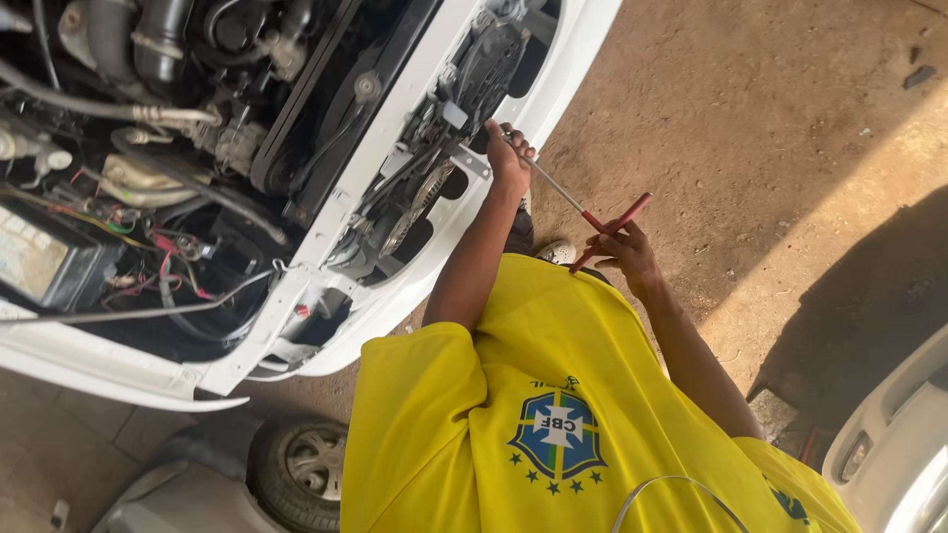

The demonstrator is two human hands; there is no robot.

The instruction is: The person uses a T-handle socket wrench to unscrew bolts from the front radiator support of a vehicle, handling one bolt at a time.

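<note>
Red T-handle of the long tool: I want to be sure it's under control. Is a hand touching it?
Touching. The head view shows the hand with fingers curled round the red T-handle, no gap visible.

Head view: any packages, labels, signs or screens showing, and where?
Label on the car battery: far left in the engine bay, pale rectangular sticker on a black box.
Crest on the yellow shirt: bottom centre, shield shape, blue, green and yellow, with stars below.
No packages, signs or screens show.
</note>
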